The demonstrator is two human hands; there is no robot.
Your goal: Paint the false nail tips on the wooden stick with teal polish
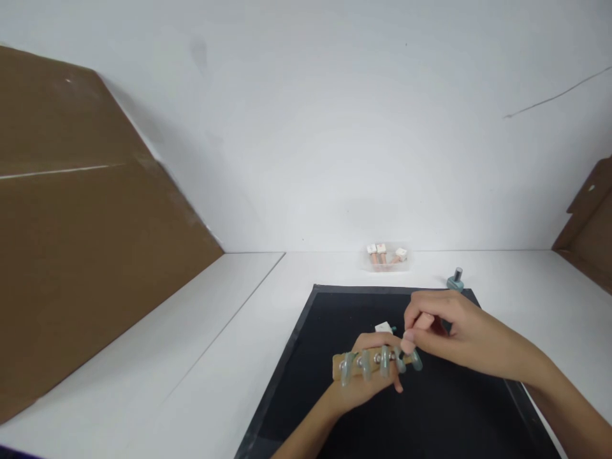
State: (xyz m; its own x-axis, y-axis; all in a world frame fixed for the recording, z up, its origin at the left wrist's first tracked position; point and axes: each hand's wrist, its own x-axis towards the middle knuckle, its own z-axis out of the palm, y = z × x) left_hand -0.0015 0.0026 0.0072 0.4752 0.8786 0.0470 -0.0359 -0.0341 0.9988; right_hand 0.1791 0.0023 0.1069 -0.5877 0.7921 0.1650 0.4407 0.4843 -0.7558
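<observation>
My left hand [368,376] is closed round a small wooden bar [340,366] that carries several pale teal false nails [366,364] on metal studs. It holds the bar just above the black mat [306,382]. My right hand [454,335] is pinched on a peach-coloured nail piece [423,320] right at the bar's right end, its fingertips touching the last nail. A small white piece with a teal tip [384,327] lies on the mat just behind my hands.
A clear tray of peach nail tips [386,257] stands on the white table by the back wall. A teal nail polish bottle [456,280] sits at the mat's far right corner. Brown cardboard panels [86,242] flank both sides.
</observation>
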